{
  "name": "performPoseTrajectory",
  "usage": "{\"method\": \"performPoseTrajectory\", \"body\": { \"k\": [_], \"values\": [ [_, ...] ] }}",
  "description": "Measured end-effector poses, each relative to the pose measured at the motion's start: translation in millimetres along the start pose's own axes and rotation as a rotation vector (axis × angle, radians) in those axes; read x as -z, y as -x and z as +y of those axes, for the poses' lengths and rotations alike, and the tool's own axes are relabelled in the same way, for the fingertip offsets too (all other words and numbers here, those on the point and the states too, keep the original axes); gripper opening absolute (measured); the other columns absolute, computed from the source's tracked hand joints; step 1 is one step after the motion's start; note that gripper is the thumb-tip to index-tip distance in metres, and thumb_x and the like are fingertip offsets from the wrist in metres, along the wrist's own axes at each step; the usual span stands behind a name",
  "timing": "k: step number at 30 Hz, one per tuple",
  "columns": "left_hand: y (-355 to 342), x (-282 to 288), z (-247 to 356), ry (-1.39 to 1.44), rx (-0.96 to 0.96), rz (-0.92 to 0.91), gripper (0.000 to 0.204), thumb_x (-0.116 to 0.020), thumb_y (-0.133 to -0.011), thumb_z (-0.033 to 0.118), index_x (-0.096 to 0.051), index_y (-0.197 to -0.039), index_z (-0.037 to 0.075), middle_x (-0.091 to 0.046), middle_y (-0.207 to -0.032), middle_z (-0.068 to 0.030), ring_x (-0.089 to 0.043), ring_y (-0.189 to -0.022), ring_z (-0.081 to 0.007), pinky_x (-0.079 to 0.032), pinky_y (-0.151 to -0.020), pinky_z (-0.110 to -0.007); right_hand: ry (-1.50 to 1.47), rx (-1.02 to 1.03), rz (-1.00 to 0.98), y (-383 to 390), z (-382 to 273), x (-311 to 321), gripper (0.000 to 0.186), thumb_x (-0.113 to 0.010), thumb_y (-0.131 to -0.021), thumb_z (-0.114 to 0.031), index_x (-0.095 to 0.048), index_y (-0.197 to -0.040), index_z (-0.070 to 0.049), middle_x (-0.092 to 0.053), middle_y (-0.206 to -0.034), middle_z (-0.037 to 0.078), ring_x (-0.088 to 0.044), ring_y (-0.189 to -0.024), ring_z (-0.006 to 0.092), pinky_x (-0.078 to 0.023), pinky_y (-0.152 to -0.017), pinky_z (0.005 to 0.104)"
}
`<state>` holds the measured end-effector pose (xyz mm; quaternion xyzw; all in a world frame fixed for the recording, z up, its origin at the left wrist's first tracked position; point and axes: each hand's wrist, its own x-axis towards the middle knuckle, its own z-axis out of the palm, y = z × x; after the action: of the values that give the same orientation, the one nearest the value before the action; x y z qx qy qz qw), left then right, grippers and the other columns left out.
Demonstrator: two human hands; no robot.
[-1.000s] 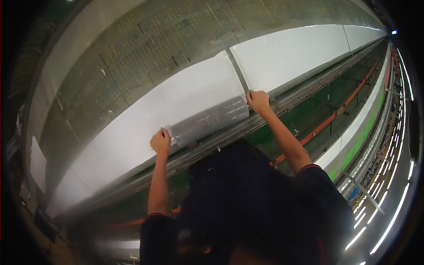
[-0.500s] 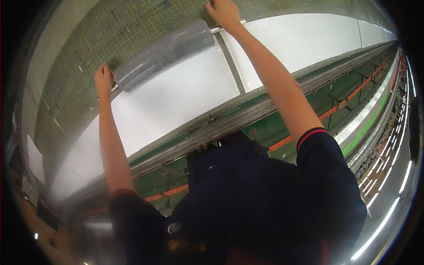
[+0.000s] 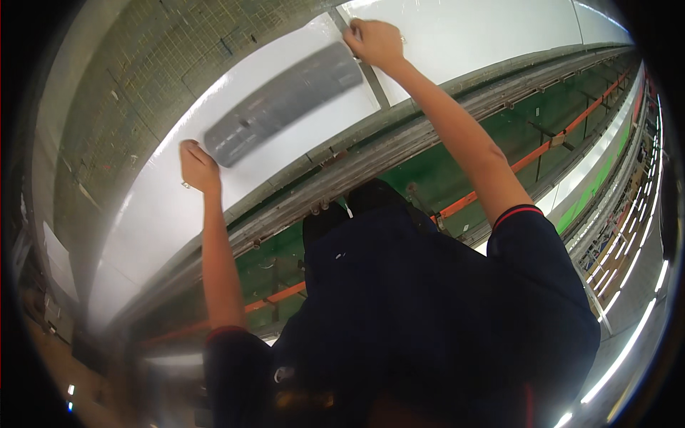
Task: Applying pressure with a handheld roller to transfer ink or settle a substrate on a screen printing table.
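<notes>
A smooth grey roll [image 3: 282,103] lies slantwise over a white sheet [image 3: 325,118], with a hand at each end. At its left end my left hand [image 3: 198,167] is closed, the fingers curled. My right hand [image 3: 376,44] is closed at the roll's right end, beside a dark strip [image 3: 374,89] that crosses the white surface. A short bit of metal rod end shows at each fist; most of the rod is hidden by my fingers and the roll.
A green worktop [image 3: 135,100] with yellow grid lines lies beyond the white sheet. Along the near side runs a metal rail [image 3: 399,125]. Below it are a green panel [image 3: 528,121] and an orange bar [image 3: 514,182]. My body stands close to the rail.
Both hands and the grey roll have moved toward my body. White sheet now shows on the far side of the roll, where gridded worktop showed before.
</notes>
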<state>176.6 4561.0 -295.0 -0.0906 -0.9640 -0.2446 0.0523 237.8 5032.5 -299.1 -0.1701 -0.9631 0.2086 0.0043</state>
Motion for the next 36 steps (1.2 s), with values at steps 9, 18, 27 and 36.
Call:
{"method": "performPoseTrajectory", "body": {
  "k": [9,18,27,36],
  "values": [
    [192,36,-26,-0.149,-0.217,-0.177,0.044,-0.042,-0.109,0.024,-0.069,-0.080,0.005,-0.064,-0.072,-0.0165,-0.061,-0.067,-0.0404,-0.046,-0.065,-0.053,0.159,0.173,0.067,204,24,8,0.015,-0.060,-0.082,-0.024,-0.066,-0.078,-0.011,-0.065,-0.066,0.010,-0.062,-0.068,0.0319,-0.045,-0.070,0.0476],
    [179,43,36,-0.232,0.132,-0.366,0.062,-0.038,-0.111,0.036,-0.068,-0.068,0.002,-0.067,-0.069,-0.0237,-0.065,-0.064,-0.0466,-0.048,-0.063,-0.058,0.055,0.062,-0.290,184,54,45,0.041,-0.056,-0.097,-0.038,-0.075,-0.078,-0.009,-0.073,-0.074,0.015,-0.068,-0.073,0.0383,-0.049,-0.092,0.0467],
    [158,-48,171,-0.120,0.118,-0.522,0.061,-0.042,-0.110,0.038,-0.073,-0.074,-0.001,-0.069,-0.073,-0.0270,-0.067,-0.068,-0.0489,-0.052,-0.067,-0.058,0.237,-0.048,-0.356,141,195,120,0.049,-0.051,-0.102,-0.040,-0.073,-0.073,-0.008,-0.068,-0.065,0.016,-0.066,-0.066,0.0393,-0.050,-0.089,0.0480],
    [54,-126,213,-0.173,-0.006,-0.168,0.044,-0.057,-0.104,0.027,-0.060,-0.065,0.006,-0.061,-0.066,-0.0181,-0.058,-0.059,-0.0408,-0.045,-0.060,-0.054,0.125,-0.030,-0.011,10,246,112,0.019,-0.058,-0.094,-0.025,-0.065,-0.082,-0.011,-0.064,-0.060,0.013,-0.062,-0.058,0.0369,-0.047,-0.069,0.0472]
  ]
}}
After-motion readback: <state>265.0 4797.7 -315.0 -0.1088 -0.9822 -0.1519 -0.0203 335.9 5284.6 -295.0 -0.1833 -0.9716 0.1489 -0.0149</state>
